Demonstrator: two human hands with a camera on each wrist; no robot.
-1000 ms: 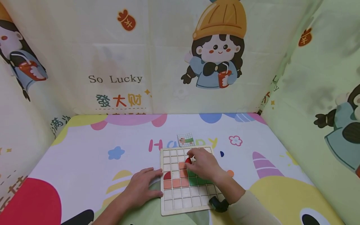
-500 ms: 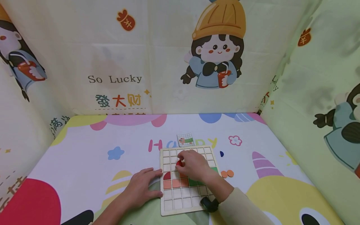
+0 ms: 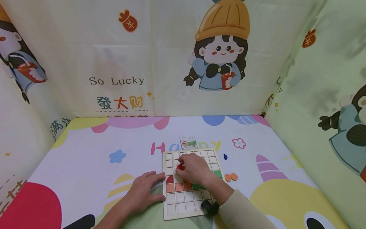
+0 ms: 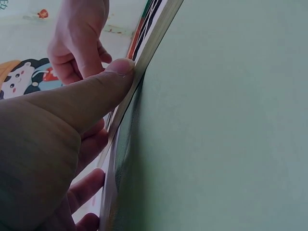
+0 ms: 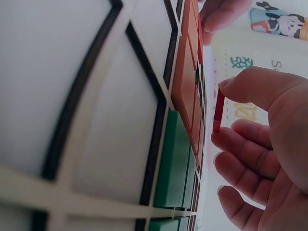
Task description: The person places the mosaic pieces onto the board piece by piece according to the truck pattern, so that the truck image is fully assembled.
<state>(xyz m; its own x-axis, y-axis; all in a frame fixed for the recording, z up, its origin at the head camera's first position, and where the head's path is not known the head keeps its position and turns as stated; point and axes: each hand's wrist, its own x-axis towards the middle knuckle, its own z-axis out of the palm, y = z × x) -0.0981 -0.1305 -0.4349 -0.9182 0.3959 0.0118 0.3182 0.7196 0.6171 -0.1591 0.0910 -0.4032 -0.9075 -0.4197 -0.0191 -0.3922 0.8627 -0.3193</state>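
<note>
A wooden grid board [image 3: 177, 210] lies flat in front of me. My left hand [image 3: 145, 190] rests at its left edge; in the left wrist view the thumb [image 4: 103, 89] touches the rim. Over the board's upper left part, my right hand [image 3: 195, 170] pinches a thin red tile [image 5: 219, 110] between thumb and a finger, its curved side showing in the head view. The tile appears just above the grid. A red quarter-round tile [image 3: 170, 179], salmon square tiles [image 3: 179, 187] and green tiles [image 3: 218, 173] sit in cells. My right hand hides some cells.
Behind the board lies a small picture card [image 3: 188, 142] with a gridded animal design. To the right are a dark blue half-disc [image 3: 225, 156] and two orange discs [image 3: 231, 177]. A printed cloth [image 3: 137, 133] covers the table, with cloth walls around it.
My right hand has moved left across the board with the red tile, uncovering a green tile and an orange disc on the right. My left hand has stayed in place.
</note>
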